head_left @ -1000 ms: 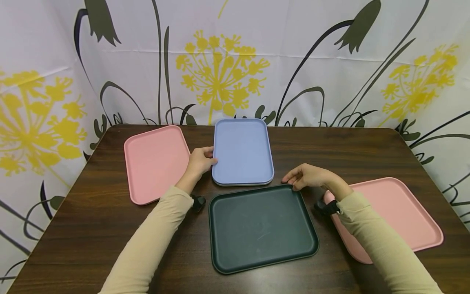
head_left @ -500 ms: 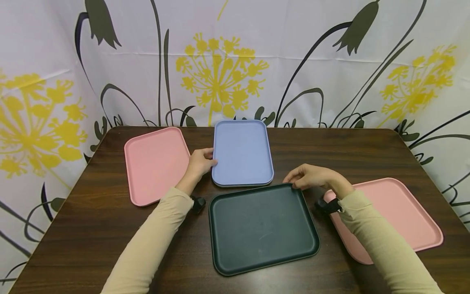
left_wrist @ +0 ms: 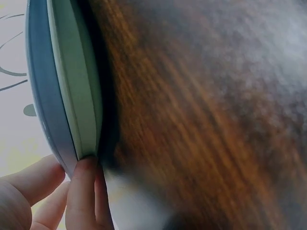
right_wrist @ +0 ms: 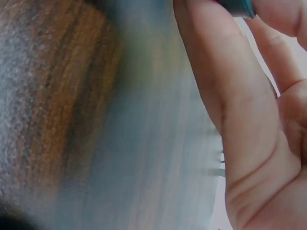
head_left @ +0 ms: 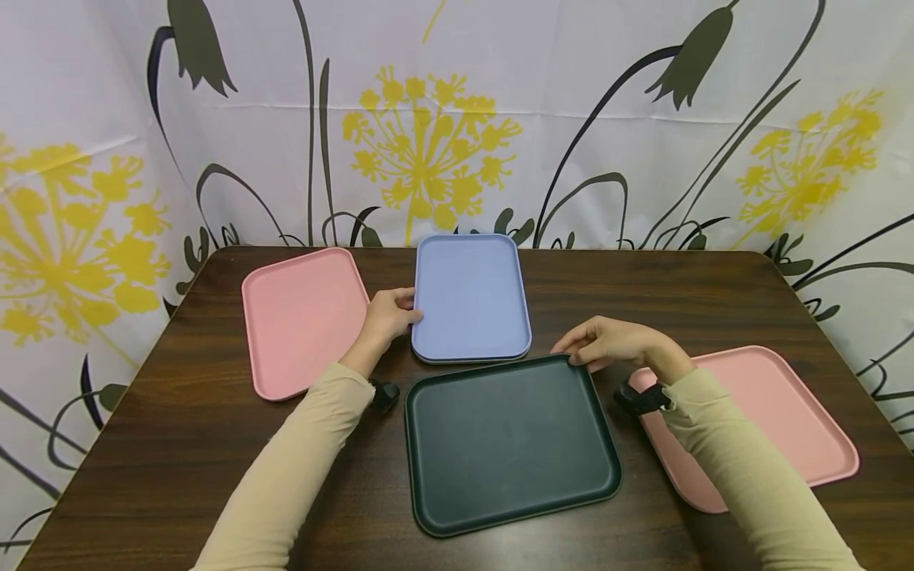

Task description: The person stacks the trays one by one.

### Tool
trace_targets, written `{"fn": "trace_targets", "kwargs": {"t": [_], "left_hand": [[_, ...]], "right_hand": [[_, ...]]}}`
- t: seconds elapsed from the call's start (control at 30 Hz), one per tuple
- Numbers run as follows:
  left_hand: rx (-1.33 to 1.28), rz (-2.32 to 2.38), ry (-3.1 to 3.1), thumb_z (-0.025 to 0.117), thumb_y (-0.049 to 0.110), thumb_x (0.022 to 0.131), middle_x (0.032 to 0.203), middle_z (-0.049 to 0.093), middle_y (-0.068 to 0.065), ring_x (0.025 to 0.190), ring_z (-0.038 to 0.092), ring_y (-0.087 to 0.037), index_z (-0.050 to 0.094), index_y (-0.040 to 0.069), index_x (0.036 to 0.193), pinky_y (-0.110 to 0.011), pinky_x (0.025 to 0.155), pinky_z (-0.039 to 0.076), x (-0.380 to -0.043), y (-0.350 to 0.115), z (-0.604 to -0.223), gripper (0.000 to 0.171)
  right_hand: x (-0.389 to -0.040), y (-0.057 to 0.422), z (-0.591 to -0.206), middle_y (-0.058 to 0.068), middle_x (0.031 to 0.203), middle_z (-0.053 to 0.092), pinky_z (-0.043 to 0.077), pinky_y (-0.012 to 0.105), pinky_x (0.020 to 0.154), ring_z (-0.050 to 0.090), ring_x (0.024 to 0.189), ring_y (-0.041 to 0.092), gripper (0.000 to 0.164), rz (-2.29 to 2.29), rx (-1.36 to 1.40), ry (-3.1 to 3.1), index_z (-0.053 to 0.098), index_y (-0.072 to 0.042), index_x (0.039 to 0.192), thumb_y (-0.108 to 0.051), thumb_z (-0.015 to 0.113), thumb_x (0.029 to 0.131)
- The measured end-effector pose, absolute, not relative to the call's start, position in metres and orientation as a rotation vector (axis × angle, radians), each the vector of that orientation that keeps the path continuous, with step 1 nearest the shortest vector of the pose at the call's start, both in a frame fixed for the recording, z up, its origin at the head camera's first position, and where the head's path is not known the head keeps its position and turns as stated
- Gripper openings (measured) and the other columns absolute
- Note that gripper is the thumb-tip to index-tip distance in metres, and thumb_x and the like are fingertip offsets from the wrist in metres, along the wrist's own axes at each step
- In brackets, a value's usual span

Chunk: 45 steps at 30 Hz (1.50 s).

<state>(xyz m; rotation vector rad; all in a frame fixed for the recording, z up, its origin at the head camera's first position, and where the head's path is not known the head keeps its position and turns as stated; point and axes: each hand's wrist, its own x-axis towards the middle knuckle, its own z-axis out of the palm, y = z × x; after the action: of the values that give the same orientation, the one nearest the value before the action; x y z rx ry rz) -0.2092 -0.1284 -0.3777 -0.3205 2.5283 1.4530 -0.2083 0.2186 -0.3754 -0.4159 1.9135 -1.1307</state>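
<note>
In the head view, a blue tray [head_left: 471, 297] lies at the back middle of the table. My left hand [head_left: 388, 316] pinches its left edge, thumb over the rim. The left wrist view shows a pale green tray [left_wrist: 76, 81] directly beneath the blue one, with fingertips against its side. Nearer the front lies a dark green tray [head_left: 510, 444], set slightly askew. Its far right corner is pinched by my right hand [head_left: 614, 345]. Only a bit of that dark green rim [right_wrist: 239, 6] shows between thumb and fingers in the right wrist view.
A pink tray [head_left: 303, 325] lies at the left, partly behind the left hand. Another pink tray [head_left: 778, 420] is on the right, with the right forearm across it. All rest on a dark wooden table [head_left: 657, 277] in front of a flowered cloth [head_left: 607, 71].
The far right corner of the dark green tray and the right hand have shifted very slightly up in the head view. The left hand and the other trays stay put.
</note>
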Motion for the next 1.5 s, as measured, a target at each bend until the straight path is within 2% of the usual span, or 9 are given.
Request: {"fn": "trace_targets", "kwargs": {"t": [0.33,0.67,1.03,1.33,1.4,1.5], "left_hand": [[-0.306,1.527,2.458,0.058,0.002,0.092,0.13,0.055,-0.027,0.116,0.058,-0.034,0.046,0.002,0.141,-0.04,0.091,0.055,-0.208,-0.133,-0.377,0.051],[-0.317,1.618,2.372,0.056,0.006,0.094,0.13,0.051,-0.024,0.118,0.055,-0.032,0.048,0.001,0.138,-0.04,0.098,0.052,-0.204,-0.141,-0.371,0.045],[-0.285,1.634,2.339,0.053,0.005,0.095,0.138,0.048,-0.027,0.126,0.051,-0.036,0.044,-0.003,0.14,-0.042,0.101,0.05,-0.205,-0.152,-0.362,0.046],[-0.267,1.647,2.305,0.053,0.009,0.096,0.141,0.047,-0.025,0.128,0.049,-0.035,0.043,-0.003,0.141,-0.041,0.101,0.049,-0.205,-0.16,-0.358,0.047],[-0.263,1.646,2.299,0.052,0.011,0.097,0.142,0.046,-0.024,0.128,0.049,-0.036,0.043,-0.003,0.14,-0.04,0.101,0.05,-0.205,-0.162,-0.357,0.046],[-0.267,1.624,2.306,0.048,0.016,0.1,0.142,0.047,-0.023,0.125,0.053,-0.036,0.044,-0.002,0.14,-0.029,0.091,0.055,-0.206,-0.164,-0.355,0.044]], "right_hand": [[-0.209,0.221,-0.37,-0.004,0.102,0.073,0.057,0.025,0.08,0.067,0.089,0.007,0.038,-1.153,-0.438,1.896,0.058,0.005,0.127,-0.006,0.06,0.09],[-0.21,0.225,-0.37,-0.001,0.104,0.073,0.057,0.024,0.08,0.067,0.09,0.007,0.042,-1.201,-0.439,1.882,0.053,0.01,0.129,-0.004,0.059,0.09],[-0.212,0.224,-0.368,-0.009,0.091,0.07,0.057,0.021,0.074,0.064,0.082,0.003,0.047,-1.292,-0.354,1.914,0.047,0.015,0.131,-0.002,0.058,0.088],[-0.213,0.226,-0.362,-0.01,0.095,0.07,0.057,0.021,0.077,0.065,0.083,0.003,0.049,-1.413,-0.272,1.922,0.042,0.014,0.135,-0.002,0.055,0.091],[-0.213,0.226,-0.36,-0.011,0.093,0.07,0.057,0.02,0.075,0.065,0.082,0.002,0.048,-1.445,-0.242,1.927,0.043,0.014,0.135,-0.001,0.055,0.091],[-0.214,0.226,-0.36,-0.011,0.092,0.07,0.057,0.02,0.076,0.065,0.082,0.002,0.046,-1.491,-0.209,1.927,0.044,0.013,0.134,0.0,0.054,0.091]]}}
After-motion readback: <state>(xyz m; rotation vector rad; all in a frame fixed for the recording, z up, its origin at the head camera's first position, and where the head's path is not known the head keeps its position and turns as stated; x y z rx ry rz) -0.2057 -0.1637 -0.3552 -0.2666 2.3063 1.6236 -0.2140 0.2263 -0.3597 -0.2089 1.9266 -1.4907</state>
